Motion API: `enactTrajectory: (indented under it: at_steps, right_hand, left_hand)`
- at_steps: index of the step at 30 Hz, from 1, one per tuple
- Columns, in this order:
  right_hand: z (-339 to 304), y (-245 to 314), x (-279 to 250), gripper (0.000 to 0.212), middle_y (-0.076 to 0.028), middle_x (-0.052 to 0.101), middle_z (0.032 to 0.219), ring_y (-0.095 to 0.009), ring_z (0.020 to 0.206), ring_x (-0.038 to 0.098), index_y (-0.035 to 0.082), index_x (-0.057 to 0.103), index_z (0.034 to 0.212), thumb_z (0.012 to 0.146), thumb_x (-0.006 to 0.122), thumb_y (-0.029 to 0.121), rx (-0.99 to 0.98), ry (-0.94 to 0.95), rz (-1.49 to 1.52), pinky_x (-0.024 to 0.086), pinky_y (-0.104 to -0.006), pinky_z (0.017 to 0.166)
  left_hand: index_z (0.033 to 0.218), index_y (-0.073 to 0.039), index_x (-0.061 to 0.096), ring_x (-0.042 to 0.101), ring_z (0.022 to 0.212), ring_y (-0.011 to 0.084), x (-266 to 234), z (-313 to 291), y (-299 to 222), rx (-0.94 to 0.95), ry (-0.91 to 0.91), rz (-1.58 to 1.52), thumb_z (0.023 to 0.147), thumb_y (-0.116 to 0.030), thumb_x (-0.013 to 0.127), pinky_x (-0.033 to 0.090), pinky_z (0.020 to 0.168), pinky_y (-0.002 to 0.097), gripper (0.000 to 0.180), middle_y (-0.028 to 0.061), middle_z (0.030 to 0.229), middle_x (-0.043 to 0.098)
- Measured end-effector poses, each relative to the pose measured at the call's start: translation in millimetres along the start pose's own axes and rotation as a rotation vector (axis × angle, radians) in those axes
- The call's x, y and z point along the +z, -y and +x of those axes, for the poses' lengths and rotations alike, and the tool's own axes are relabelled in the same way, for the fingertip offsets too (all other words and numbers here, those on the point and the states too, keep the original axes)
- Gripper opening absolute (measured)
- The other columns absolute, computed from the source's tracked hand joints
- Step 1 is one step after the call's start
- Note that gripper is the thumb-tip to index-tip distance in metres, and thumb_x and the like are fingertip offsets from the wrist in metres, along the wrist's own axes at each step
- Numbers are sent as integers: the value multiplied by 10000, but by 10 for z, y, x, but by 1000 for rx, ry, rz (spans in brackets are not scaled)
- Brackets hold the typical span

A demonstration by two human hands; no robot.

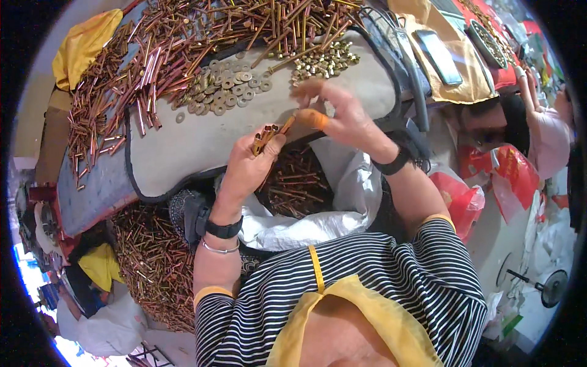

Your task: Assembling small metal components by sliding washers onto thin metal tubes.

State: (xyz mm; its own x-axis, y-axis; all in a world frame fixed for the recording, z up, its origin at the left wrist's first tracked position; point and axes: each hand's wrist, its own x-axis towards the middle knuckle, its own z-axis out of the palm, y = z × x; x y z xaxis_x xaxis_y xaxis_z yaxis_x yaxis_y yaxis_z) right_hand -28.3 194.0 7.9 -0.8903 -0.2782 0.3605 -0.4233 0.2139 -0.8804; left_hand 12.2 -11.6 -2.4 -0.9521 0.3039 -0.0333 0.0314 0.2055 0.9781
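Note:
My left hand [247, 168] is closed round a small bundle of brass-coloured bolts [264, 139], their ends sticking up past the fingers. One of them leans out toward my right hand [342, 113], whose thumb wears an orange cover and lies close to its tip; whether they touch I cannot tell. The right fingers are apart from the thumb, slightly smeared by motion, with nothing visible between them. Flat round washers [226, 92] lie spread on a grey mat [183, 147] beyond my hands. Small brass-coloured nuts [324, 61] are heaped just past my right fingers.
Long bolts [159, 79] pile across the table's back and left. An open white sack [293, 229] of bolts [296, 183] sits below my hands; another bolt heap [156, 263] lies lower left. A phone [439, 57] rests at the right, near red bags [498, 177]. Another person's arm [527, 88] shows far right.

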Motion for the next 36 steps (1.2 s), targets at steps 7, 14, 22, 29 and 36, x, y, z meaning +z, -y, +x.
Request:
enactTrajectory:
  at_steps: [7, 14, 22, 29, 36]
  right_hand:
    - [-10, 22, -42, 226, -89, 624, 719, -130, 652, 579, 5, 605, 896, 846, 635, 223, 125, 51, 72, 472, -309, 588]
    - [-23, -38, 35, 182, -105, 625, 723, -171, 640, 612, 8, 609, 892, 844, 631, 181, 29, 76, -187, 479, -327, 567]
    - [-36, 75, 51, 138, -37, 608, 740, -79, 737, 555, 0, 604, 895, 884, 583, 137, 118, 98, 217, 468, -267, 659]
    - [-56, 95, 122, 208, -105, 611, 766, -220, 696, 586, 10, 605, 878, 874, 591, 217, 71, 78, -298, 462, -319, 633]
    - [501, -158, 71, 133, -119, 588, 781, -312, 736, 569, 36, 627, 820, 796, 628, 166, -305, -215, -467, 445, -379, 612]
  left_hand:
    - [856, -21, 562, 356, 602, 64, 6, 10, -67, -6, -17, 99, 923, -239, 577, 328, 530, 243, 228, -52, 628, 389]
    - [895, 1, 566, 348, 615, 61, 21, 10, 21, -7, 54, -3, 917, -200, 578, 323, 533, 237, 202, -59, 649, 404]
    - [1017, -8, 617, 423, 610, 34, -21, -40, 17, -143, 9, -134, 881, -223, 630, 342, 529, 207, 255, -70, 671, 502]
    - [1073, 5, 601, 559, 674, 110, 19, -100, -43, 369, -139, 292, 871, -56, 580, 450, 622, 245, 212, 47, 773, 620]
    - [1136, -17, 571, 562, 671, 118, -231, -114, -77, 122, -3, -110, 906, -135, 567, 452, 590, 249, 259, 57, 803, 602]
